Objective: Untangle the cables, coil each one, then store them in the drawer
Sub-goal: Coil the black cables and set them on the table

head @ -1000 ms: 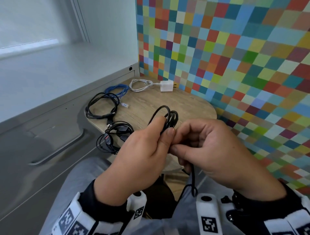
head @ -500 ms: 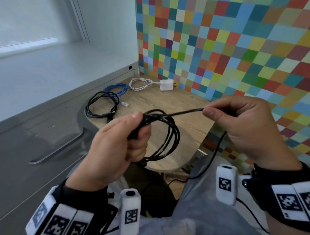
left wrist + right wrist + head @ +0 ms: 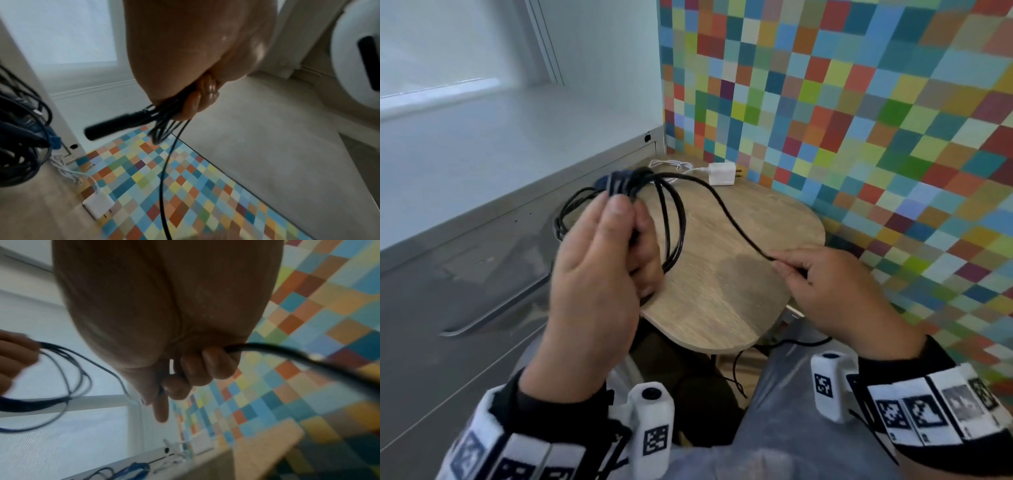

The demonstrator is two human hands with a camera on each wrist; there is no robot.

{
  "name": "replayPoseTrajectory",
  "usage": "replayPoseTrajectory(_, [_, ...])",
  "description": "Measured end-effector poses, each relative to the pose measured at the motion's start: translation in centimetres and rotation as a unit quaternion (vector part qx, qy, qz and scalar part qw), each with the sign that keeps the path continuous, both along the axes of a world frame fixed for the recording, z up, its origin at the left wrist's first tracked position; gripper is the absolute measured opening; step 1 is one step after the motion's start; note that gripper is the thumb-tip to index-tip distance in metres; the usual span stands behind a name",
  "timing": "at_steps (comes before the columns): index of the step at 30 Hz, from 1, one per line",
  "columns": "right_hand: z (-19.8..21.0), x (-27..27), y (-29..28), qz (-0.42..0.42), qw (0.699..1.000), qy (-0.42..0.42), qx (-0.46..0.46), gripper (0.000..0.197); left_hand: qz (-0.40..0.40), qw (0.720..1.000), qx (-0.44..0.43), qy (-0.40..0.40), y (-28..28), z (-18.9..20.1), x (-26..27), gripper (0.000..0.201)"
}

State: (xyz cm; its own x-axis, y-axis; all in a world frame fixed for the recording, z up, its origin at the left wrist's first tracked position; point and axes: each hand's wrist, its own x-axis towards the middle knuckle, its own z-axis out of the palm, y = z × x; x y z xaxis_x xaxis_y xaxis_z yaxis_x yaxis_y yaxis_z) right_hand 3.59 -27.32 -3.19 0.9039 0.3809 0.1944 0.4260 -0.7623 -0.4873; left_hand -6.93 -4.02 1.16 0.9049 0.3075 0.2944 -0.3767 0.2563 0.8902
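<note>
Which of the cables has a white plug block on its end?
The white cable lying at the far edge of the wooden table, by the colourful wall. It ends in a white charger block; the cable being held is black.

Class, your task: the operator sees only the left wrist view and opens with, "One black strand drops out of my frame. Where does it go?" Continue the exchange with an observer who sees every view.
Observer: It runs over the wooden table to the right hand, which pinches the black cable.
Operator: How far along is the coil?
Observer: Several loops hang from the left hand, but a loose tail trails below the table edge past the right hand.
Operator: Is the drawer ready?
Observer: The grey drawer front beside the table looks shut.
</note>
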Motion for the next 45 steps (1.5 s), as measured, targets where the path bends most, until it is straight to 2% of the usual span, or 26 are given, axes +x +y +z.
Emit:
replayPoseTrajectory(3, [1.6,-2.0,2.0,0.067,0.988,-0.027,-0.134,0.03,0.052,0.983,0.177,0.008,-1.6,-1.0,0.2,0.026])
replayPoseTrajectory(6, [2.9,-4.2,4.2,0.125,0.969,-0.072,-0.202,0.026,0.104,0.923,0.371,0.006,-2.9,-2.0,0.2,0.028])
replayPoseTrajectory(8, [3.4,-5.4,5.2,0.159,0.961,-0.085,-0.21,0.02,0.13,0.894,0.429,0.005,-3.4,-2.5,0.3,0.038])
replayPoseTrajectory(10, [3.6,-6.1,5.5,0.177,0.96,-0.106,-0.188,0.014,0.12,0.884,0.452,-0.001,-3.8,-2.6,0.3,0.042])
replayPoseTrajectory(13, [3.7,-6.3,5.6,0.174,0.965,-0.14,-0.136,0.006,0.095,0.875,0.475,0.009,-3.6,-2.4,0.4,0.036])
replayPoseTrajectory(16, [4.1,-6.5,5.4,0.185,0.973,-0.118,-0.066,0.02,0.058,0.878,0.475,0.035,-3.0,-1.9,0.4,0.036])
replayPoseTrajectory(19, [4.3,-6.8,5.3,0.2,0.976,-0.077,0.028,0.024,0.028,0.89,0.453,0.037,-2.7,-1.3,0.3,0.032])
replayPoseTrajectory(23, [4.5,-7.0,5.3,0.188,0.978,-0.031,0.085,0.031,0.026,0.9,0.434,0.03,-2.7,-1.0,0.4,0.034])
replayPoseTrajectory(25, [4.8,-7.0,5.2,0.178,0.978,-0.012,0.105,0.024,0.034,0.893,0.447,0.035,-2.5,-1.2,0.3,0.035])
replayPoseTrajectory(27, [5.4,-6.6,4.4,0.167,0.976,0.022,0.136,0.003,0.036,0.884,0.463,0.051,-1.9,-1.4,0.3,0.037])
replayPoseTrajectory(31, [6.9,-4.8,1.8,0.127,0.975,0.035,0.18,0.012,-0.029,0.855,0.498,0.141,-0.4,-1.5,0.2,0.048])
replayPoseTrajectory(33, [7.4,-4.1,1.0,0.106,0.973,0.027,0.204,0.01,-0.081,0.861,0.476,0.159,0.1,-1.4,0.2,0.059])
replayPoseTrajectory(35, [7.5,-3.5,0.5,0.097,0.97,0.019,0.224,0.012,-0.146,0.882,0.423,0.146,0.5,-1.5,0.1,0.061])
replayPoseTrajectory(37, [7.3,-3.1,0.2,0.083,0.964,0.017,0.251,0.014,-0.222,0.914,0.32,0.115,0.7,-1.7,0.1,0.044])
replayPoseTrajectory(39, [6.6,-2.5,0.0,0.061,0.957,0.013,0.282,0.011,-0.263,0.946,0.159,0.103,0.9,-1.7,0.0,0.03])
replayPoseTrajectory(41, [5.7,-2.0,-0.1,0.04,0.946,0.016,0.322,0.009,-0.28,0.957,0.014,0.081,1.4,-1.6,-0.1,0.032])
replayPoseTrajectory(45, [3.8,-0.9,-0.2,-0.003,0.94,0.025,0.341,0.013,-0.255,0.961,-0.104,0.03,2.0,-0.4,-0.4,0.035])
